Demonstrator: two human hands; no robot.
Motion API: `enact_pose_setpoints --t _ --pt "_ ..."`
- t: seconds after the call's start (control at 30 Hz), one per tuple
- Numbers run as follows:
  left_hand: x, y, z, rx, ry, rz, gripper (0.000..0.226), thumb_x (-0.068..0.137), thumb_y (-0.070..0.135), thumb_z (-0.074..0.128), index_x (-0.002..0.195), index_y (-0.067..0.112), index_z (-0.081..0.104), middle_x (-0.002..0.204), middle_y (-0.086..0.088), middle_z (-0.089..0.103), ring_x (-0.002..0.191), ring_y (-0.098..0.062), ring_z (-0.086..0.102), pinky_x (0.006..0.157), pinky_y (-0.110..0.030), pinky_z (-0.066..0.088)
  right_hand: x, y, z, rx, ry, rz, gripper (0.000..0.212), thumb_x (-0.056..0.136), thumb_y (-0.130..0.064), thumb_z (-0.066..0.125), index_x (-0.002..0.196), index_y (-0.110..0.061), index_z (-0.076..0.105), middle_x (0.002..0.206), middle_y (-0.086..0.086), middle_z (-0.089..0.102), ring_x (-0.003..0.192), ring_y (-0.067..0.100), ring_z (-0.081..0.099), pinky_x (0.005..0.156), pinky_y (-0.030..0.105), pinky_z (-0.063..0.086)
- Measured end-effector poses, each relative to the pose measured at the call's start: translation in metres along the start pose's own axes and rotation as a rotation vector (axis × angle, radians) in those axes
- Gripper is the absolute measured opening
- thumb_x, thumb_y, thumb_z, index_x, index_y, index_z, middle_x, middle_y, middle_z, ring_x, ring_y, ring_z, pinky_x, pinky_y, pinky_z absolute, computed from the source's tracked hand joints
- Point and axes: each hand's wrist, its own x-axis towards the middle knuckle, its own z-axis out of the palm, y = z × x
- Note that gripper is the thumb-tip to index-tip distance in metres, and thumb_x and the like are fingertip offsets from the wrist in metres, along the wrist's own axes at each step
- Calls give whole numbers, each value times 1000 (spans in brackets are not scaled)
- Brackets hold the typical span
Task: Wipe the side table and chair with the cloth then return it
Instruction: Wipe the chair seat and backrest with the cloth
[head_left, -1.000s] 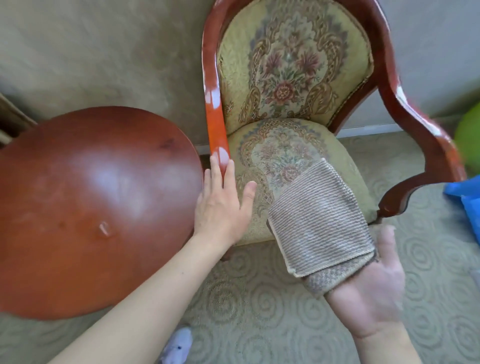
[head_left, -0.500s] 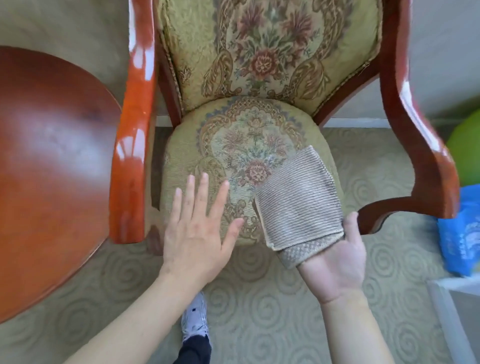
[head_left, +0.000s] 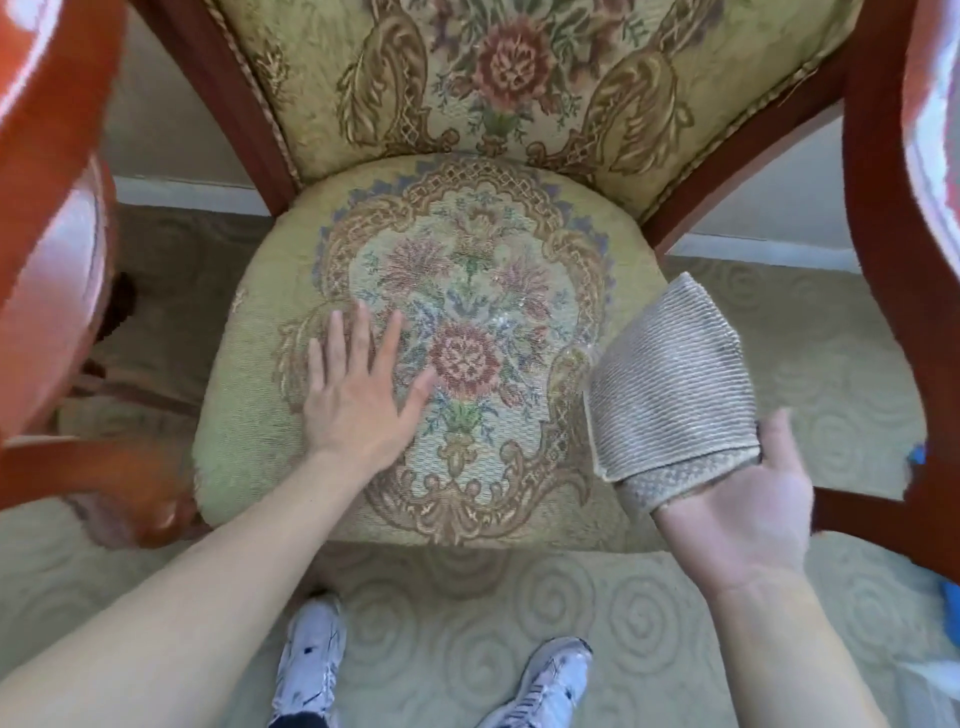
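The chair fills the view: a floral tapestry seat (head_left: 467, 218), a matching padded back and glossy red-brown wooden arms (head_left: 47, 291) on both sides. My left hand (head_left: 358, 389) lies flat on the seat's left half, fingers spread, holding nothing. My right hand (head_left: 743, 509) is palm up at the seat's right front edge. A folded beige ribbed cloth (head_left: 670, 384) lies over its fingers, with the thumb beside it. The side table is out of view.
Patterned beige carpet (head_left: 467, 613) covers the floor in front of the chair. My two white shoes (head_left: 311, 660) stand just below the seat's front edge. Something blue (head_left: 950, 597) shows at the right edge. A white baseboard runs behind the chair.
The view has moved right and closer to the chair, and the side table has left the frame. My left hand went from the left armrest onto the seat. The cloth stayed on my right hand.
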Motion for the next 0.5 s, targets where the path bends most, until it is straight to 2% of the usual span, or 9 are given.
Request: enact_pose_setpoints --t 0.1,0.23,0.33,0.43,0.47,0.5 --pt "6 0 20 29 132 -13 79 96 73 5 160 29 -10 168 -9 -14 155 -30 -17 125 -52 -6 41 -6 -5 -25 -11 -17 70 98 -62 31 130 -9 64 132 16 65 120 38 61 107 56 39" --pt "8 -1 33 48 203 -9 75 99 69 10 161 29 -4 170 -7 -5 156 -27 -11 126 -53 1 93 -11 6 -72 -49 -155 72 100 -63 22 133 -13 60 130 12 67 116 34 64 106 55 43" --pt "9 0 38 45 240 -26 73 99 67 7 161 29 -1 170 -4 -5 156 -25 -10 126 -52 2 118 -19 19 -113 -143 -363 70 103 -57 17 141 -10 52 139 12 60 125 32 59 109 52 41" --pt "10 0 39 32 254 -20 72 100 66 7 161 28 2 170 -4 -2 157 -25 -9 126 -52 2 138 -31 30 -189 -89 -640 57 107 -43 26 129 -3 60 129 12 67 119 28 63 105 50 46" --pt "10 0 39 26 259 -11 72 100 65 8 161 28 3 170 -5 -1 157 -25 -8 126 -51 1 144 -32 32 -265 -66 -736 54 106 -41 28 121 -5 65 122 7 72 116 24 65 104 45 48" --pt "10 -1 40 20 265 -2 72 101 65 8 162 28 5 170 -5 1 157 -26 -7 126 -51 1 150 -29 32 -406 -9 -824 53 104 -44 29 115 -10 67 115 -1 74 114 15 66 103 33 47"
